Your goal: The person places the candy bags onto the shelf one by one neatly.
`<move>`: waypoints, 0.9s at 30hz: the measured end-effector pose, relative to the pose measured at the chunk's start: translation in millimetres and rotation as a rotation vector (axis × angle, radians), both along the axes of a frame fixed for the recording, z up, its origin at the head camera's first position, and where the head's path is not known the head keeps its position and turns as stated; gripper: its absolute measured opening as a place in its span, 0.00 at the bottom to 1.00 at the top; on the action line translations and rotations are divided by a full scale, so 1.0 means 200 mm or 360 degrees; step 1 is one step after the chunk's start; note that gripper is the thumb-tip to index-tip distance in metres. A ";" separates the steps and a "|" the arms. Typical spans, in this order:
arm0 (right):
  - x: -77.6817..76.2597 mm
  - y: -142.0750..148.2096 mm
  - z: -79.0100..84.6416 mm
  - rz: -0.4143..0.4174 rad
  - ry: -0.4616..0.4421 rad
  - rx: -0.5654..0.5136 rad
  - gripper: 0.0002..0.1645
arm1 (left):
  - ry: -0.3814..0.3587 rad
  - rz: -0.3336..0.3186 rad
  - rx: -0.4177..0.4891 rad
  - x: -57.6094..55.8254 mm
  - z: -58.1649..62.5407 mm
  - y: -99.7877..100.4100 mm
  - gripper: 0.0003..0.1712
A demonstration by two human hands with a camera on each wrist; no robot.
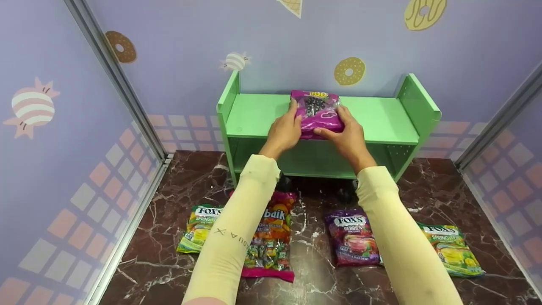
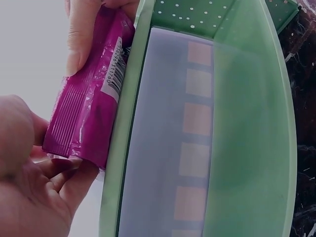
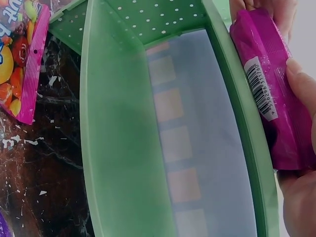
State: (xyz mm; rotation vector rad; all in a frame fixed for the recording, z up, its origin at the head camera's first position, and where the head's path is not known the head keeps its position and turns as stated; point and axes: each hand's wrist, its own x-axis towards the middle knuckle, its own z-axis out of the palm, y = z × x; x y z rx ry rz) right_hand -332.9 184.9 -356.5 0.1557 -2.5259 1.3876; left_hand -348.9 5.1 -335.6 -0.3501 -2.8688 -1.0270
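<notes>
Between both hands is a purple candy bag (image 1: 319, 116) with dark round sweets showing through its clear window. It lies on the top board of a small green shelf (image 1: 381, 118), near the front edge. My left hand (image 1: 286, 129) grips its left side, and my right hand (image 1: 350, 133) holds the right side with the thumb on its front. A barcode shows on the end of the purple bag (image 2: 91, 98) in the left wrist view. In the right wrist view, the right hand's fingers (image 3: 303, 89) curl round the same bag (image 3: 269, 94).
On the dark marble floor lie an orange and pink candy bag (image 1: 273, 224), a purple Fox's bag (image 1: 351, 241) and two green-yellow Fox's bags, one left (image 1: 197, 228), one right (image 1: 453, 250). Purple decorated walls (image 1: 169, 63) enclose the shelf at the back and sides.
</notes>
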 end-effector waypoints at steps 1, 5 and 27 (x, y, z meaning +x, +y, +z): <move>0.00 0.00 0.00 -0.0001 -0.0009 -0.0006 0.58 | -0.0002 0.0001 -0.0002 0.00 0.00 0.00 0.33; -0.01 0.00 0.00 -0.0003 -0.0033 -0.0016 0.58 | -0.0004 0.0001 -0.0011 0.00 0.00 0.00 0.33; 0.04 0.00 0.01 -0.0008 0.0115 0.0025 0.53 | 0.0067 -0.0039 0.0172 0.04 0.00 -0.01 0.34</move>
